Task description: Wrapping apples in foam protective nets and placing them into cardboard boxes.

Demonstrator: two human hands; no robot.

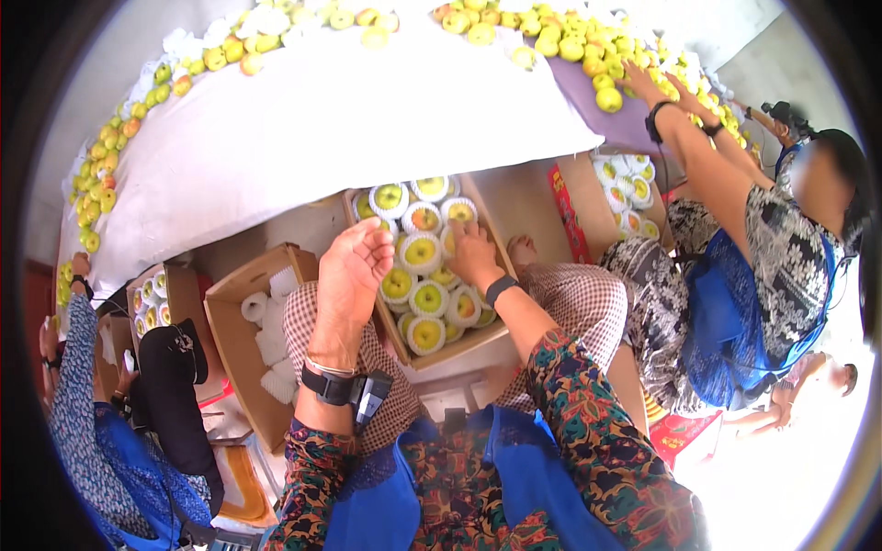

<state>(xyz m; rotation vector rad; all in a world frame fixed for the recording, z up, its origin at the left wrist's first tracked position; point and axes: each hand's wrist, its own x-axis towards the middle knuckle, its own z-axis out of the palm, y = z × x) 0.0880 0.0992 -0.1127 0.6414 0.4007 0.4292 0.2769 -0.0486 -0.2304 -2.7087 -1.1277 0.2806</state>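
Note:
An open cardboard box [503,243] stands between my knees, filled with yellow-green and reddish apples [421,253] in white foam nets. Over its right side, my right hand [473,253] reaches down with its fingers closed around one netted apple [447,241], which they partly cover. My left hand [354,262] is raised at the box's left edge, palm turned up and fingers curled in. Nothing shows in it, and its fingertips come close to a netted apple at the far left of the box.
On my left, a cardboard box [230,292] holds white foam nets [272,344]. Ahead, a white-covered table [367,119] has loose apples [570,46] heaped along its far edge. A person [763,248] at my right reaches over them; another [119,441] sits at my left.

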